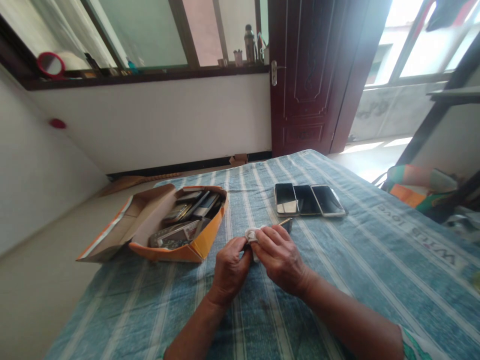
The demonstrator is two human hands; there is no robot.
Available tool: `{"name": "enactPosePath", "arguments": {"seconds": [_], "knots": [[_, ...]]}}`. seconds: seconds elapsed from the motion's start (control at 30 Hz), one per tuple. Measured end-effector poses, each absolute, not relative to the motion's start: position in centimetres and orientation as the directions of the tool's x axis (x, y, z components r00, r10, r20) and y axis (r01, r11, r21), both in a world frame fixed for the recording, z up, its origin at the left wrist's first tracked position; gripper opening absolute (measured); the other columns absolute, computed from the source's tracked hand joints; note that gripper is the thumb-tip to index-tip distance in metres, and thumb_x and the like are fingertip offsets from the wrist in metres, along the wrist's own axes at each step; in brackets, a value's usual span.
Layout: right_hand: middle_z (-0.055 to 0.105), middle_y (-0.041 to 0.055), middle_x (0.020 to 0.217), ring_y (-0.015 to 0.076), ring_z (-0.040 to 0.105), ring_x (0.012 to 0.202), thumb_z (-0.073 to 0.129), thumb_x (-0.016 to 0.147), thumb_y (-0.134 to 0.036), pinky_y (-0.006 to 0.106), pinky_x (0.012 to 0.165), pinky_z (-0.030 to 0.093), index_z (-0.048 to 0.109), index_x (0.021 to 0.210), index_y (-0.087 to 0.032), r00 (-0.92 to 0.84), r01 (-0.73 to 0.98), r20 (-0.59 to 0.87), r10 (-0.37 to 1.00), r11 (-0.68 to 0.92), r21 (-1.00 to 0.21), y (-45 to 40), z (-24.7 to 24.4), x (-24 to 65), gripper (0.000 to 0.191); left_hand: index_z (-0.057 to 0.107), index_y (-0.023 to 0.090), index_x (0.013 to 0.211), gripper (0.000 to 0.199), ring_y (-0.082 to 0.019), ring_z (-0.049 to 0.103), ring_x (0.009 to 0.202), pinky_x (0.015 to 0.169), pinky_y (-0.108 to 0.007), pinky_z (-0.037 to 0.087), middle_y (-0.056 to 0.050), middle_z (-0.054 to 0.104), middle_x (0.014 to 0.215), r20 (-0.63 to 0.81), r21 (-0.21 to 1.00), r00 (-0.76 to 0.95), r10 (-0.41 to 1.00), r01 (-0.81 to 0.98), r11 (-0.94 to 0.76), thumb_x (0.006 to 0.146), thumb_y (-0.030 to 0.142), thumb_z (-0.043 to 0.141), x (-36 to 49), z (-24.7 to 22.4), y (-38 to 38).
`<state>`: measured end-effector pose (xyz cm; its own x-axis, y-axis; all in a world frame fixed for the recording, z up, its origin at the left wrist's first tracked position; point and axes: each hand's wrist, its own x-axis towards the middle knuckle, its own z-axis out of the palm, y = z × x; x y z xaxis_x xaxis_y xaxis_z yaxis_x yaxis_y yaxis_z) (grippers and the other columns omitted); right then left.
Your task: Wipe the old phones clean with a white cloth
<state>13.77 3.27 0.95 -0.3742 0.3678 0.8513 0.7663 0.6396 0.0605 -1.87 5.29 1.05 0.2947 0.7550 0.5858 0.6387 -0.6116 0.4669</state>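
My left hand (231, 268) is closed on the near end of a dark, thin phone-like device, mostly hidden by my fingers. My right hand (279, 257) presses a crumpled white cloth (252, 235) against it. The far end of the device (287, 225) sticks out beyond my right fingers. Behind my right hand, three phones (308, 200) lie side by side with dark screens up. To the left stands an open orange cardboard box (205, 245) filled with several phones.
A blue striped cloth (247, 320) covers the surface under my hands. The box's lid flap (112, 235) leans out to the left. Beyond are a white wall, a windowsill with a bottle (249, 44), and a dark red door (307, 75).
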Motion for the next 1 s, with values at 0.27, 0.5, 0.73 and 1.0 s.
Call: {"name": "enactPosePath", "arguments": {"seconds": [0.27,0.5,0.73,1.0], "knots": [[0.067,0.0095,0.097,0.0213,0.057,0.099,0.043,0.093,-0.011,0.038,0.089,0.042,0.068,0.099,-0.016,-0.265,0.848,0.864,0.429,0.530,-0.004,5.0,0.7,17.5,0.027,0.066,0.018,0.089,0.013,-0.017,0.067,0.072,0.069,-0.026,0.051,-0.003,0.071,0.080,0.573,0.489,0.292,0.766,0.628,-0.605,0.085,0.026,0.056,-2.1,1.1,5.7],[0.065,0.0105,0.090,0.0215,0.057,0.088,0.040,0.093,-0.011,0.036,0.081,0.045,0.070,0.098,-0.013,-0.112,0.899,0.868,0.484,0.422,-0.119,6.3,0.0,19.7,0.030,0.066,0.018,0.089,0.011,-0.017,0.066,0.070,0.068,-0.026,0.052,-0.003,0.070,0.078,0.551,0.510,0.265,0.791,0.644,-0.571,0.084,0.024,0.057,-2.1,1.1,5.7],[0.066,0.0116,0.098,0.0243,0.055,0.102,0.043,0.093,-0.011,0.041,0.089,0.045,0.068,0.104,-0.014,-0.296,0.790,0.858,0.420,0.613,-0.028,4.2,0.8,15.2,0.027,0.064,0.018,0.086,0.014,-0.016,0.065,0.072,0.069,-0.026,0.051,-0.003,0.069,0.078,0.544,0.513,0.278,0.792,0.637,-0.576,0.085,0.023,0.052,-1.8,1.2,5.4],[0.068,0.0094,0.101,0.0220,0.058,0.100,0.044,0.093,-0.011,0.041,0.094,0.041,0.068,0.098,-0.016,-0.294,0.770,0.866,0.404,0.637,-0.036,4.4,1.0,15.3,0.026,0.067,0.017,0.086,0.013,-0.015,0.064,0.069,0.066,-0.024,0.050,-0.002,0.070,0.077,0.510,0.590,0.252,0.823,0.593,-0.548,0.083,0.023,0.055,-1.9,1.6,5.5]]}}
